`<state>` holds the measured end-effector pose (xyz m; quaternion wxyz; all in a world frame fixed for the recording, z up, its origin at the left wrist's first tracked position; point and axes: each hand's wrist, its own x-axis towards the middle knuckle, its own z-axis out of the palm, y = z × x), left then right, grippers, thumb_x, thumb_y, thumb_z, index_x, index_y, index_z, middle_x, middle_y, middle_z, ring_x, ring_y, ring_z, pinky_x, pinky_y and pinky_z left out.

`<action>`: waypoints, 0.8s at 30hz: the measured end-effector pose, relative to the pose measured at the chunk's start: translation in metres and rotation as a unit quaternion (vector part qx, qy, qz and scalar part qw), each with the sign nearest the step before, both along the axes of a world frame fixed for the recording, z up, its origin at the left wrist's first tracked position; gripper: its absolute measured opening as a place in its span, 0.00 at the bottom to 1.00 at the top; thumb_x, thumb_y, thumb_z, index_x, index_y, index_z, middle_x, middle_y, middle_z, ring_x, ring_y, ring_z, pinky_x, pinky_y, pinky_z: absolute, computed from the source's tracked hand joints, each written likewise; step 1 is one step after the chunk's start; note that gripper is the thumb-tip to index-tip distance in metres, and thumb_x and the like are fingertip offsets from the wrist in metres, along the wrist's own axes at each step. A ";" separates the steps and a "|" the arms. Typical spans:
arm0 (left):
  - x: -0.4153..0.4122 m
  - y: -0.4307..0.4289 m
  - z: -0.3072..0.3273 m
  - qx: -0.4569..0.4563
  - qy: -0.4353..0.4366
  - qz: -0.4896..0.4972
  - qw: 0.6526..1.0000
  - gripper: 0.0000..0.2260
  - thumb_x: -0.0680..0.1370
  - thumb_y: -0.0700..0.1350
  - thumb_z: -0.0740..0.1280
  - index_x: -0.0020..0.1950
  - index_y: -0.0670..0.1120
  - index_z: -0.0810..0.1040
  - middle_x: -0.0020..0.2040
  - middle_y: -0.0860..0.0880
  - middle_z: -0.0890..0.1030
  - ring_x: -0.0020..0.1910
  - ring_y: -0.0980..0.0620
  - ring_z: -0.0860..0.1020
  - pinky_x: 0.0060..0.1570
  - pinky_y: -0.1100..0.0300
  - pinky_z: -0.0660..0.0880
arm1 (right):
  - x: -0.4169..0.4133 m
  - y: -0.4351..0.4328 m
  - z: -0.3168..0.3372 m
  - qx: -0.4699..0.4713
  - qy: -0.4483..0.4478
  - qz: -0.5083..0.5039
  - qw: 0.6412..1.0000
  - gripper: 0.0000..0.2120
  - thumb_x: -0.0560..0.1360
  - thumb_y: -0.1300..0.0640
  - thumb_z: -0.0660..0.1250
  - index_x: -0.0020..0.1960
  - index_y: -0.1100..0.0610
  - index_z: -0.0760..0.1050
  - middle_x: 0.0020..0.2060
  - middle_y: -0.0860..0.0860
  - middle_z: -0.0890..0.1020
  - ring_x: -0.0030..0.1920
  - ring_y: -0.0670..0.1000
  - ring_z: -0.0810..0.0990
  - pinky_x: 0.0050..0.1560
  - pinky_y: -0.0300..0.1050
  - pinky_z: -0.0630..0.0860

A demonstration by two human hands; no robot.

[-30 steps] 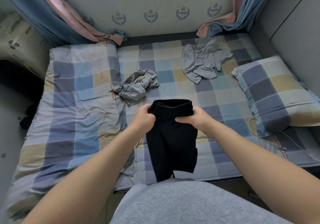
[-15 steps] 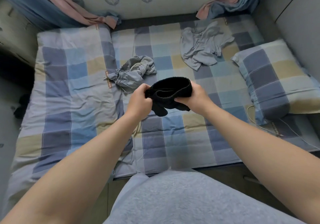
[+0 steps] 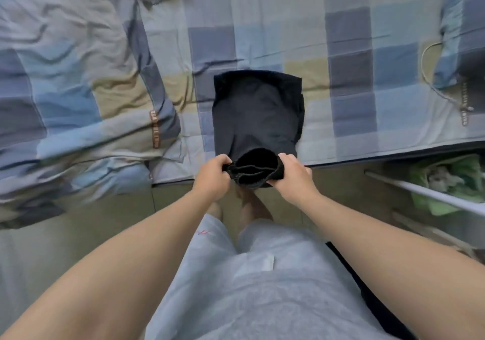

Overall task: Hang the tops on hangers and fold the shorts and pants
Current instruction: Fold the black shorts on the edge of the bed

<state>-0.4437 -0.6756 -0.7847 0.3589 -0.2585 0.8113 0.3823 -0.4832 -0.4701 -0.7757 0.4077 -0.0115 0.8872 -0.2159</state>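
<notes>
A pair of black shorts (image 3: pixel 256 111) lies flat on the checked bed sheet (image 3: pixel 349 58), legs pointing away from me, waistband at the bed's near edge. My left hand (image 3: pixel 214 173) grips the left end of the elastic waistband and my right hand (image 3: pixel 290 173) grips the right end. The waistband is bunched and lifted a little off the mattress edge between my hands. The grey garments seen earlier are out of view.
A rumpled checked quilt (image 3: pixel 68 82) covers the bed's left side. A checked pillow (image 3: pixel 462 37) and a thin cable (image 3: pixel 430 77) lie at the right. A white wire rack (image 3: pixel 425 192) with green items stands on the floor at right. My feet stand by the bed edge.
The shorts went from hanging bunched in both hands above the bed to spread flat on the sheet. My head tilted down, so the far garments and curtains left the view.
</notes>
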 end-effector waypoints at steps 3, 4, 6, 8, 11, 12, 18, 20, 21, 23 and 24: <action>0.040 0.006 -0.039 0.017 -0.069 -0.023 0.997 0.12 0.71 0.31 0.59 0.43 0.48 0.74 0.41 0.47 0.78 0.48 0.39 0.77 0.44 0.53 0.71 | 0.035 0.009 -0.035 0.017 -0.070 0.022 0.997 0.14 0.73 0.48 0.72 0.50 0.48 0.68 0.49 0.46 0.73 0.57 0.55 0.76 0.53 0.51 0.64; 0.048 0.008 -0.048 0.015 -0.080 -0.022 0.996 0.12 0.72 0.31 0.59 0.43 0.48 0.73 0.42 0.47 0.78 0.49 0.40 0.77 0.43 0.54 0.69 | 0.041 0.010 -0.042 0.019 -0.084 0.025 0.996 0.14 0.73 0.48 0.73 0.50 0.48 0.68 0.49 0.46 0.73 0.57 0.55 0.76 0.52 0.51 0.64; 0.056 0.010 -0.063 0.012 -0.089 -0.009 0.996 0.11 0.72 0.32 0.59 0.44 0.47 0.73 0.44 0.46 0.78 0.48 0.40 0.76 0.44 0.54 0.68 | 0.044 0.010 -0.056 0.015 -0.101 0.015 0.995 0.15 0.73 0.48 0.73 0.51 0.50 0.70 0.51 0.48 0.75 0.57 0.55 0.76 0.53 0.51 0.68; 0.052 0.009 -0.076 0.019 -0.097 0.001 0.995 0.11 0.73 0.31 0.59 0.43 0.47 0.73 0.44 0.46 0.78 0.47 0.41 0.75 0.44 0.53 0.69 | 0.036 0.009 -0.068 -0.009 -0.112 -0.017 0.994 0.15 0.71 0.50 0.74 0.52 0.53 0.73 0.52 0.49 0.78 0.55 0.55 0.77 0.53 0.51 0.74; 0.025 0.001 -0.096 0.027 -0.107 0.021 0.994 0.09 0.75 0.32 0.60 0.43 0.46 0.75 0.45 0.44 0.81 0.48 0.41 0.78 0.48 0.51 0.74 | 0.005 0.005 -0.087 -0.034 -0.115 -0.080 0.990 0.12 0.70 0.50 0.76 0.47 0.52 0.75 0.44 0.46 0.81 0.49 0.52 0.80 0.43 0.45 0.74; 0.014 -0.002 -0.100 0.023 -0.104 0.027 0.994 0.09 0.75 0.33 0.61 0.44 0.47 0.75 0.45 0.44 0.81 0.48 0.41 0.79 0.46 0.53 0.74 | -0.007 0.003 -0.092 -0.040 -0.109 -0.103 0.988 0.12 0.70 0.50 0.76 0.46 0.53 0.75 0.42 0.46 0.81 0.48 0.52 0.80 0.43 0.46 0.75; -0.083 -0.018 -0.141 0.016 -0.025 0.105 0.994 0.07 0.81 0.43 0.65 0.44 0.52 0.74 0.43 0.53 0.78 0.50 0.46 0.78 0.50 0.55 0.75 | -0.102 -0.004 -0.134 -0.064 -0.039 -0.221 0.972 0.14 0.73 0.45 0.74 0.50 0.52 0.76 0.46 0.47 0.80 0.52 0.54 0.80 0.53 0.50 0.76; -0.111 -0.019 -0.148 0.011 0.013 0.136 0.991 0.01 0.81 0.47 0.65 0.50 0.52 0.76 0.44 0.57 0.77 0.51 0.49 0.78 0.48 0.57 0.75 | -0.127 -0.008 -0.143 -0.064 -0.003 -0.247 0.967 0.13 0.75 0.45 0.72 0.51 0.52 0.74 0.48 0.48 0.79 0.54 0.54 0.79 0.55 0.49 0.76; -0.122 -0.019 -0.151 0.008 0.029 0.155 0.987 0.02 0.81 0.48 0.65 0.53 0.52 0.76 0.44 0.59 0.77 0.51 0.51 0.78 0.47 0.59 0.74 | -0.137 -0.009 -0.146 -0.062 0.014 -0.261 0.963 0.14 0.76 0.45 0.71 0.54 0.51 0.74 0.51 0.48 0.78 0.55 0.53 0.78 0.53 0.46 0.76; -0.132 -0.020 -0.160 0.014 0.044 0.194 0.980 0.09 0.80 0.50 0.66 0.59 0.51 0.76 0.50 0.57 0.79 0.56 0.51 0.78 0.54 0.56 0.76 | -0.148 -0.009 -0.154 -0.059 0.038 -0.290 0.954 0.16 0.77 0.45 0.69 0.60 0.51 0.72 0.56 0.48 0.77 0.55 0.50 0.77 0.45 0.38 0.71; -0.132 -0.019 -0.165 0.008 0.042 0.200 0.979 0.13 0.79 0.51 0.67 0.63 0.50 0.75 0.57 0.54 0.79 0.59 0.49 0.77 0.59 0.53 0.76 | -0.149 -0.008 -0.158 -0.054 0.047 -0.302 0.951 0.19 0.77 0.45 0.69 0.64 0.51 0.71 0.59 0.49 0.76 0.56 0.50 0.76 0.44 0.36 0.70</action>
